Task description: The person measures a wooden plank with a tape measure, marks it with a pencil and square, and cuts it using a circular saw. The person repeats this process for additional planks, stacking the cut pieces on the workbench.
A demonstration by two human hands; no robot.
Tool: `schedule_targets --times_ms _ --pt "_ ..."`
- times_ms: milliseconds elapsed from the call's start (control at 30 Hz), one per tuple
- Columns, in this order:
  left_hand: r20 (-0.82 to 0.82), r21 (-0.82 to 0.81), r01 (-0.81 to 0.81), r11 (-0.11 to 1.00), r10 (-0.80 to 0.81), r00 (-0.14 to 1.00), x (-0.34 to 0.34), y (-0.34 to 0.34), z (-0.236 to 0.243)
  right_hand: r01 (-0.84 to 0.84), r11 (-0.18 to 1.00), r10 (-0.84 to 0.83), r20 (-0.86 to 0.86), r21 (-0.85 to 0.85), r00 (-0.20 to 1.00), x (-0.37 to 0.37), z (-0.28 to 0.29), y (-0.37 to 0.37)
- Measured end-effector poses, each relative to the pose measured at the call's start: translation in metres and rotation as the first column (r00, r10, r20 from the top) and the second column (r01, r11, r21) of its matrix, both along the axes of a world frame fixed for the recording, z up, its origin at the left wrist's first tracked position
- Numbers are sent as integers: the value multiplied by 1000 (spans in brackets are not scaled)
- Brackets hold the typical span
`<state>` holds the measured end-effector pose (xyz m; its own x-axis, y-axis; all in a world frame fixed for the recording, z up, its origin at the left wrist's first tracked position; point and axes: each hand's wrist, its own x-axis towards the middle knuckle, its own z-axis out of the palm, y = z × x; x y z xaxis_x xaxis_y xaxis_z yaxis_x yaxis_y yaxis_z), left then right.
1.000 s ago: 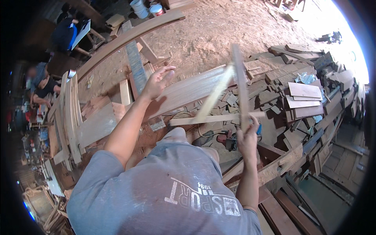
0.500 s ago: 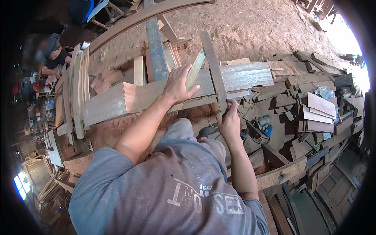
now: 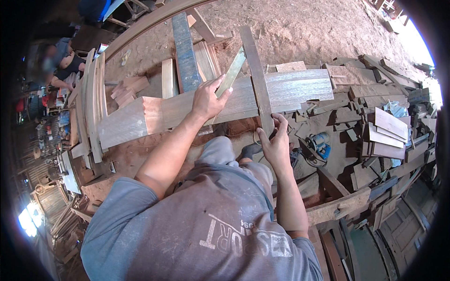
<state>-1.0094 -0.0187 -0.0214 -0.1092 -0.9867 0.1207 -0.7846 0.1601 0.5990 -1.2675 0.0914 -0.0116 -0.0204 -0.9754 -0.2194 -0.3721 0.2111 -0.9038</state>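
Note:
My left hand (image 3: 210, 99) has its thumb and fingers round a pale, slanting narrow strip (image 3: 234, 70) that rises toward the upper end of a darker wooden bar (image 3: 255, 70). My right hand (image 3: 276, 143) grips that bar’s lower end, just past the near edge of a long grey-brown board (image 3: 295, 89). The bar lies crosswise over this board, and the strip slants across it too. The board’s left part has a lighter pinkish band (image 3: 152, 117). Whether the strip and bar are joined at the top I cannot tell.
Stacked offcuts (image 3: 384, 133) crowd the right. A blue power tool (image 3: 320, 146) sits on the ground below the board. Long planks (image 3: 96, 107) stand at the left, near another person (image 3: 65, 65). A blue-stained beam (image 3: 187, 56) runs behind the board toward a sandy floor (image 3: 290, 28).
My left hand has gone from open in the air to holding the pale strip. My right hand has moved left with the dark bar, which now lies across the long board.

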Motion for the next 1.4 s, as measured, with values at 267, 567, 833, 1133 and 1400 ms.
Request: schedule_targets --times_ms 267,567,833,1133,1400 --pt "6 32 -7 999 6 1000 4 -2 -12 22 997 -27 -60 -74 998 -1 -9 2" --pt "-37 31 6 999 -5 999 5 -3 -14 -3 997 1 26 81 1000 -5 11 -4" --pt "15 12 15 1000 -15 1000 4 -3 -13 -12 999 11 21 40 1000 -6 8 -4" --pt "43 -18 21 1000 -20 999 4 -4 -14 16 1000 -16 25 -12 1000 -5 -2 -1" --pt "85 -37 27 999 -24 996 2 -2 -14 9 1000 -9 27 -17 1000 -6 2 -2"
